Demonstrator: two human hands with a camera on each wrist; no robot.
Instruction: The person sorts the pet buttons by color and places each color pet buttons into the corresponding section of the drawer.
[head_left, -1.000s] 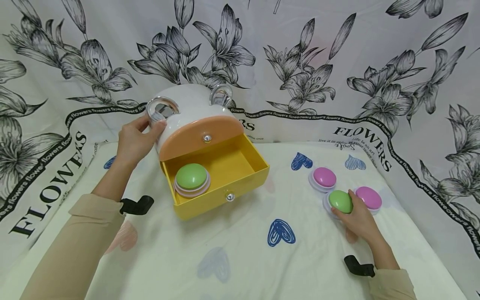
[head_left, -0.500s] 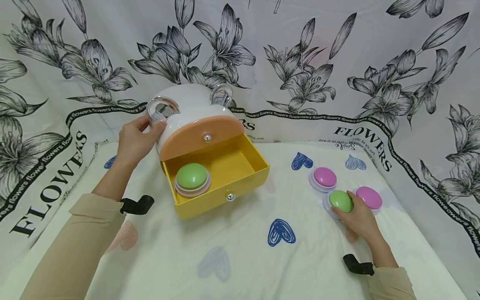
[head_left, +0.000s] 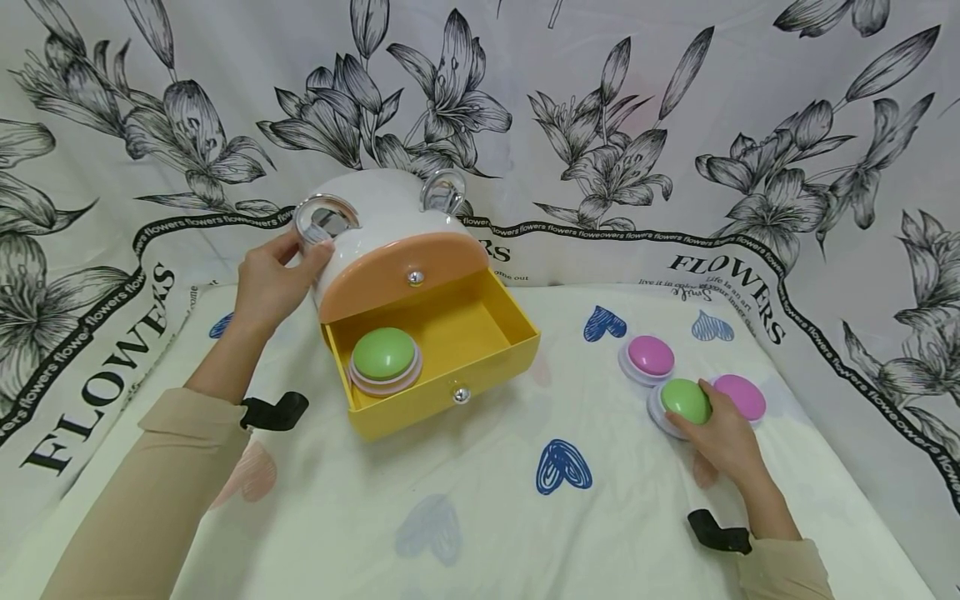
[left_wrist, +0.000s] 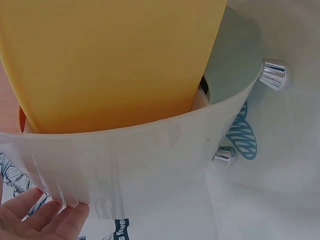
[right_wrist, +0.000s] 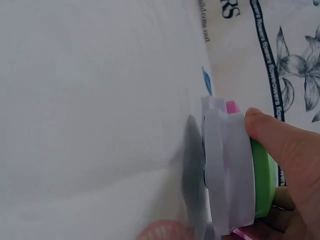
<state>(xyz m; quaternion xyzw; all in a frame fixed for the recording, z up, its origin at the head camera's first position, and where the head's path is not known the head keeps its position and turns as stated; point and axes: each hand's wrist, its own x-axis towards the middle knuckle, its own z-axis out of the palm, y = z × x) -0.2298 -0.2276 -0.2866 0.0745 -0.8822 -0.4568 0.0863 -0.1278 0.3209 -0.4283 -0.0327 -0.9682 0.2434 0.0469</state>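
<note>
A white drawer box (head_left: 382, 196) with an orange upper drawer and two silvery ears stands at the left. Its yellow lower drawer (head_left: 408, 410) is pulled out, and a green push button (head_left: 384, 354) on a pale base lies in that drawer's left part. My left hand (head_left: 272, 283) holds the box by its left ear, thumb in front; in the left wrist view my fingertips press its white side. At the right, my right hand (head_left: 722, 437) grips a second green push button (head_left: 686, 401), thumb and fingers at opposite sides of its dome. The base tilts slightly in the right wrist view.
Two pink push buttons, a farther one (head_left: 651, 356) and a nearer one (head_left: 742, 397), lie beside the gripped button. A white cloth (head_left: 495, 500) with printed hearts covers the surface. Behind it hangs a flower-print cloth (head_left: 517, 167).
The green button under my right hand has shifted and tipped very slightly to the right. My left hand, the box and the drawer have stayed in place.
</note>
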